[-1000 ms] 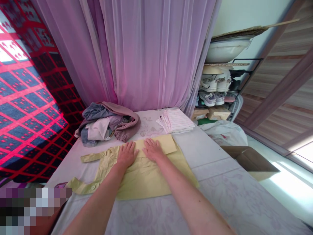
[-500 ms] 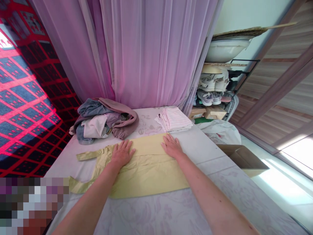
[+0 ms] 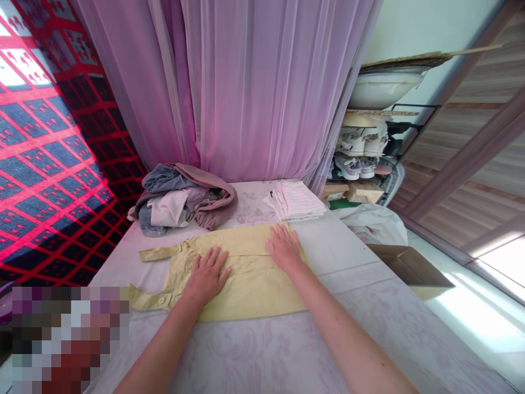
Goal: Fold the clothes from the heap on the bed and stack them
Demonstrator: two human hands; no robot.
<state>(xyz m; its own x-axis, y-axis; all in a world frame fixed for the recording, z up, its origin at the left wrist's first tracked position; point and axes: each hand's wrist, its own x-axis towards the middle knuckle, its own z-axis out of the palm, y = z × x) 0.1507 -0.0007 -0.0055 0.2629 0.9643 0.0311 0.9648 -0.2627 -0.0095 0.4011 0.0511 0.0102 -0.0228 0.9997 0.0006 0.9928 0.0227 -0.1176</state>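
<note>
No word, brand or number can be read in this room. A pale tag [image 3: 185, 223] on a light pink garment [image 3: 168, 208] in the clothes heap [image 3: 215, 178] is too small to make out. Marks on a cardboard box [image 3: 334, 191] and reddish print on a plastic bag [image 3: 372, 227] are too blurred to decipher.

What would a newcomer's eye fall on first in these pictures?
Probably the red-gridded fabric at far left, partly sunlit, and the purple curtain across the back. In the middle, the left hand and right hand rest on a yellow garment. Beyond it sit a clothes heap, left, and a folded striped stack, right.
</note>
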